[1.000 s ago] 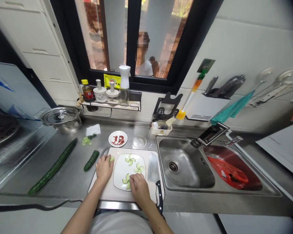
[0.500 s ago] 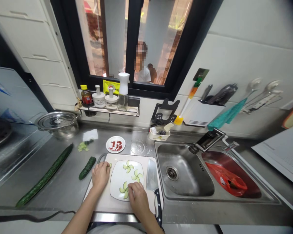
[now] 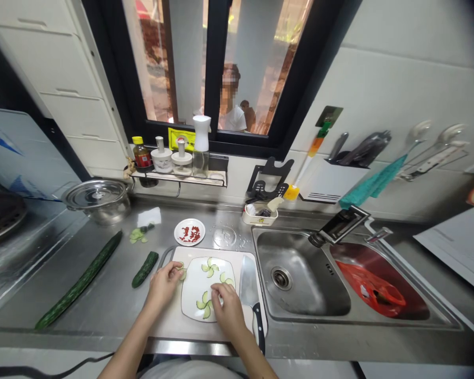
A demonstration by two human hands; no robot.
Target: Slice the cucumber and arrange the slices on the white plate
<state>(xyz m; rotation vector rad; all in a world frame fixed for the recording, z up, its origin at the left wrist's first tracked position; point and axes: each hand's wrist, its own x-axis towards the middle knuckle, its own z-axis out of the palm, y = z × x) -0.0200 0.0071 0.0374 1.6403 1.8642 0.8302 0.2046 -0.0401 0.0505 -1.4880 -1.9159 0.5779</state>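
Note:
My left hand [image 3: 164,284] is at the left edge of the white cutting board [image 3: 169,326], its fingertips closed on thin cucumber slices [image 3: 183,273]. Over the lower right of a white square plate [image 3: 191,281] is my right hand [image 3: 228,310], fingers curled together; whether they pinch anything is hidden. Cucumber slices form pinwheel shapes on the plate: one at the top [image 3: 210,267], one at the right partly behind my fingers, one at the bottom [image 3: 205,305] beside my right thumb. A kitchen knife [image 3: 248,279] lies along the board's right side.
Left of the board lie a short cucumber piece [image 3: 145,269], a long cucumber [image 3: 81,281] and cucumber scraps [image 3: 139,235]. A small plate of chopped red pieces [image 3: 189,232] sits behind. To the right is a double sink [image 3: 300,273] with a red bag [image 3: 373,289]. A lidded pot [image 3: 105,202] stands back left.
My left fingers have risen slightly and curled at the cucumber slices. My right fingers have shifted up a little from the bottom pinwheel. The camera view has shifted slightly.

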